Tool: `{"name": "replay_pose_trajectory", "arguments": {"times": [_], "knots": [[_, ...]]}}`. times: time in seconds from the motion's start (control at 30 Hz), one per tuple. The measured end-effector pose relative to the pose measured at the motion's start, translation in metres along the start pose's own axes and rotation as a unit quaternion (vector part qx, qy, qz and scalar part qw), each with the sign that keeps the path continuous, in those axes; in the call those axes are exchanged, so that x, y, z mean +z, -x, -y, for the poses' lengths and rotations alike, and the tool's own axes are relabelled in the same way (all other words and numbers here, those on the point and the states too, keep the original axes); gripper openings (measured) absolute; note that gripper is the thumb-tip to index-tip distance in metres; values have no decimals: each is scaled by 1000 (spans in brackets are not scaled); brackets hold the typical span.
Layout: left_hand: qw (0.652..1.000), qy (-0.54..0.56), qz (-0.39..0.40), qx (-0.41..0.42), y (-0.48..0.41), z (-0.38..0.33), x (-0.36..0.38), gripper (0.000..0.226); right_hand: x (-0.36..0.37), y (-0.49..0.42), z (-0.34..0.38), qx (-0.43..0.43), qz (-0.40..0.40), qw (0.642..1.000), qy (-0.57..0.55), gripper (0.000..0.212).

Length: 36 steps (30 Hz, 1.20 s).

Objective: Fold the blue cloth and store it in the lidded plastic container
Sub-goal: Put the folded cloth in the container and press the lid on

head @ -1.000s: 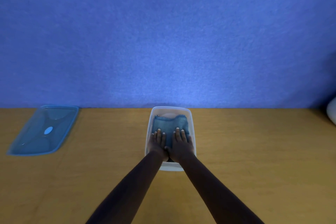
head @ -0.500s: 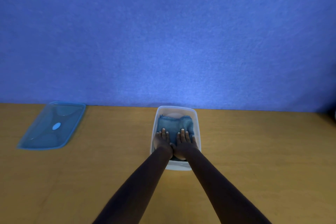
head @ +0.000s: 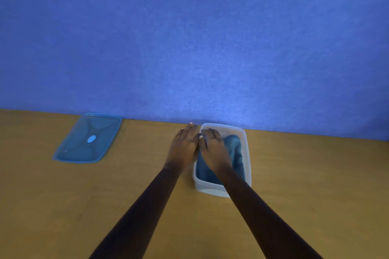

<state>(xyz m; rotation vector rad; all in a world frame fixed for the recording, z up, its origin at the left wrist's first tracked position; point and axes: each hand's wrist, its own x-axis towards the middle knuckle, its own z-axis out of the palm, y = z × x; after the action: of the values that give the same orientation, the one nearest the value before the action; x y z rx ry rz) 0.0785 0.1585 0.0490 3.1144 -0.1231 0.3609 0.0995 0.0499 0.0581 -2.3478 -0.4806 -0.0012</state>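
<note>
Head view is showing the cloth (head: 234, 151) already lying folded inside the container (head: 248, 153), which is sitting open on the bench (head: 315, 195) close to the blue wall (head: 189, 38). The right hand (head: 214, 150) is resting flat on the cloth, its fingers (head: 207, 132) spread and gripping nothing, reaching toward the container's far left corner. The left hand (head: 185, 145) is lying outside the container, just beside its left wall, palm down, fingers (head: 190, 127) extended and empty; whether it is touching the bench cannot be told.

What the coming move is likely turning on is the lid (head: 88, 139). It is lying flat on the bench well apart from the container, off to the left and slightly farther back, its long axis running from near-left to far-right. The left hand is sitting between lid and container, so it is the nearer one by a clear margin. Fetching the lid probably means a sideways reach left, while the right hand is free to steady the container.
</note>
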Motion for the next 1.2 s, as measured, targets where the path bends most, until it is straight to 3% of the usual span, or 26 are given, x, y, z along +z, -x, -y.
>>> {"name": "replay_pose_trajectory", "arguments": {"times": [0.1,0.27,0.33,0.5,0.63,0.77,0.97,1.13,1.2], "knots": [[998,-3,-6,-58,17,31,0,38,18,3,27,-62,-1,998,-12,47],[984,-35,18,-176,51,84,7,40,56,17,55,-110,69,992,11,64],[974,-23,30,-223,64,106,15,33,72,25,57,-116,109,986,39,61],[946,5,87,-311,92,147,40,48,101,41,41,-92,219,959,152,51],[926,-1,89,-366,110,161,38,49,111,49,30,-67,246,946,199,53],[920,-45,103,-376,122,168,47,54,115,52,23,-60,243,946,206,53],[926,-44,55,-372,119,175,54,49,117,51,19,-61,242,950,190,56],[919,-44,109,-376,114,161,28,19,119,49,16,-49,255,950,172,59],[921,-28,91,-377,111,157,24,27,117,45,16,-38,270,949,156,61]]}}
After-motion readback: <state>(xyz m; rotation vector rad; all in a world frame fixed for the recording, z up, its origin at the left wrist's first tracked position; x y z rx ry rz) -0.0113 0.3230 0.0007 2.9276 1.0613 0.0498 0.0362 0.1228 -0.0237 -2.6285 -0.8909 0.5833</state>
